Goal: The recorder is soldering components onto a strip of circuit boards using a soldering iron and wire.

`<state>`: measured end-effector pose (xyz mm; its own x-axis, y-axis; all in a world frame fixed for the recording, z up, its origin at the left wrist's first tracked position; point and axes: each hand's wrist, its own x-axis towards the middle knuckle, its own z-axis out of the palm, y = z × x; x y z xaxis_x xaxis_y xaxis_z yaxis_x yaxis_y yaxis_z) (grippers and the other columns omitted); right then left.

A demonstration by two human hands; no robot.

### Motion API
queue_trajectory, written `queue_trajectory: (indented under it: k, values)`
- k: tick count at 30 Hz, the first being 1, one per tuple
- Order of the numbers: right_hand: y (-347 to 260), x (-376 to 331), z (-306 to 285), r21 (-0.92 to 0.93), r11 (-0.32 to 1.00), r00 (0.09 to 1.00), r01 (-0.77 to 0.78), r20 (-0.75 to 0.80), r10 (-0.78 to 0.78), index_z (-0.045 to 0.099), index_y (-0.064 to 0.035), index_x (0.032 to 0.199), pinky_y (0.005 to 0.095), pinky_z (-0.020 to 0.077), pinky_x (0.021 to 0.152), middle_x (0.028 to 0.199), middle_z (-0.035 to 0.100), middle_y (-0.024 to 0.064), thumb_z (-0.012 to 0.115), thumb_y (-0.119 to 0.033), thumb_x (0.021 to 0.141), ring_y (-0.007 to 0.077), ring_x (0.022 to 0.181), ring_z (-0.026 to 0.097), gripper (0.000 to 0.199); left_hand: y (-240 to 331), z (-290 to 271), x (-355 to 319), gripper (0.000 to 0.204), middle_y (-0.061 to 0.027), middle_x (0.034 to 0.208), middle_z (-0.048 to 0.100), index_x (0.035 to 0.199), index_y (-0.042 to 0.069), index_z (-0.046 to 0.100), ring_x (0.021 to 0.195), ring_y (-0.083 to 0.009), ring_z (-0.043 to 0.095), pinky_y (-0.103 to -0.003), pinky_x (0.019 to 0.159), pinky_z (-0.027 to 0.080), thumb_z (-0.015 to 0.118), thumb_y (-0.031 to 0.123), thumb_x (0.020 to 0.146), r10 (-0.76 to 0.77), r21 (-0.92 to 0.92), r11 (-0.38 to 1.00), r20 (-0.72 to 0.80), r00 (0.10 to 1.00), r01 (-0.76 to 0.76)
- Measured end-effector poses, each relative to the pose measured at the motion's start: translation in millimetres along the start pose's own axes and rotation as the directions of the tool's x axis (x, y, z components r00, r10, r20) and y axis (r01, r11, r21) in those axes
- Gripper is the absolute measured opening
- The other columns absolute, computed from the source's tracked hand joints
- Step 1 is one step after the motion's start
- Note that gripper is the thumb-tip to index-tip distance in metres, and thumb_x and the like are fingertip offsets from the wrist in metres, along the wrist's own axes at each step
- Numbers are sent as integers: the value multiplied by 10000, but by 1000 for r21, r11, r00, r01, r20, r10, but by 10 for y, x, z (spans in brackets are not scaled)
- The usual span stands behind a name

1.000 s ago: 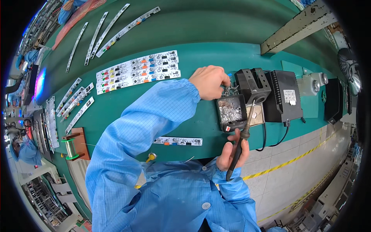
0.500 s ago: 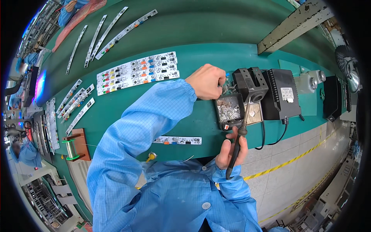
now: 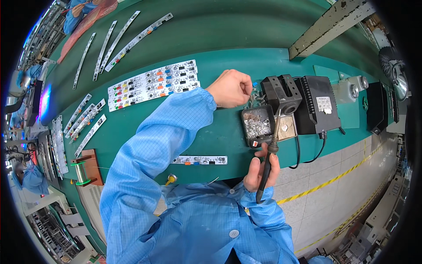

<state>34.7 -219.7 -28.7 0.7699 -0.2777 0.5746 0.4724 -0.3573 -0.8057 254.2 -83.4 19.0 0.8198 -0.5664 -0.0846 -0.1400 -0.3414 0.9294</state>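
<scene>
My left hand (image 3: 229,89) reaches across the green mat with its thumb and fingers pinched together. Whatever lies between those fingertips is too small or hidden to make out. Right beside them is a small heap of loose parts (image 3: 253,100) with wire leads and a bit of blue. In my right hand (image 3: 259,172) is a soldering iron (image 3: 267,169), its dark handle held like a pen and its metal tip pointing up toward the black iron stand (image 3: 285,99). Between the hands sits a dark open tray (image 3: 258,126) of silvery bits. A strip circuit board (image 3: 202,159) lies close to my body, partly behind my left sleeve.
A panel of strip boards (image 3: 154,83) lies beyond my left arm, with more loose strips (image 3: 90,116) at left. A solder spool (image 3: 81,171) stands on a brown holder. A black soldering station (image 3: 317,103), bottles (image 3: 349,91) and a metal post (image 3: 329,33) are on the right.
My left hand has drawn back slightly from the loose parts, and its fingertips now show pinched together. My right hand keeps the soldering iron in nearly the same place.
</scene>
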Motion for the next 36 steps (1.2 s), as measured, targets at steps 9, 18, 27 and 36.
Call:
queue_trajectory:
  k: [9,18,27,36]
  values:
    - [-3,10,-1,19,1000,1000,1,-6,-1,380,-44,1354,375,476,851,1254,551,270,548,4,894,232,919,573,492,-33,-13,21,209,-113,802,707,918,13,738,726,-163,654,-292,694,531,624,57,748,-50,25,999,58,997,49]
    - [-25,32,-14,-16,1000,1000,-6,24,6,389,-39,1346,373,472,864,1256,553,262,552,13,891,208,916,571,487,-71,-33,42,160,-75,808,691,956,1,725,685,-107,636,-259,615,531,667,61,820,-148,-132,978,93,985,159]
    - [-12,13,-3,22,999,999,-34,7,34,392,-24,1345,377,472,868,1256,554,265,552,29,882,204,917,569,492,196,-209,-123,156,-81,819,686,934,-12,718,692,-118,646,-250,600,525,635,-11,802,-132,-185,974,-10,991,127]
    - [-266,89,75,-68,989,897,133,433,-91,490,-27,1256,446,487,877,1143,605,264,711,78,717,374,988,629,593,392,-496,-1602,173,-87,875,677,948,9,709,770,-171,647,-283,663,533,631,-4,794,64,1,998,-182,981,-65]
